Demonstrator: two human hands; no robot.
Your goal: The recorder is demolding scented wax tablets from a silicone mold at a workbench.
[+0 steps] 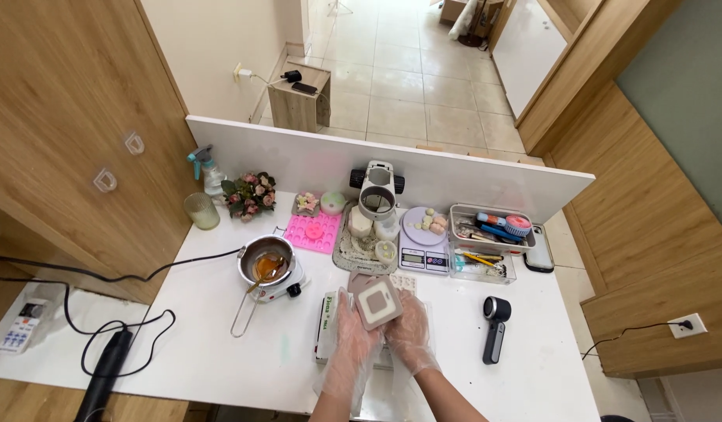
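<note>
Head view: gloved hands hold a square mould

The table [220, 344] runs off the frame at 6 o'clock. The left hand [353, 332] and right hand [409, 332], in clear gloves, grip the mould [378, 301] at centre, hiding a box [327, 316] beneath. A pot [265, 262] sits at 10 o'clock.

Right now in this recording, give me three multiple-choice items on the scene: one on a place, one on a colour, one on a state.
1. Where does the small pot stand relative to the hands?
A. On their left
B. On their right
C. Behind the white partition

2. What colour is the mould tray with round cavities?
A. Blue
B. Pink
C. Black

3. What holds the square mould?
A. Nothing; it lies alone
B. One bare hand
C. Both gloved hands

Answers: 1 A, the pot sits left of the left hand. 2 B, it is plainly pink. 3 C, the left hand and right hand wear clear gloves and grip it.
</note>
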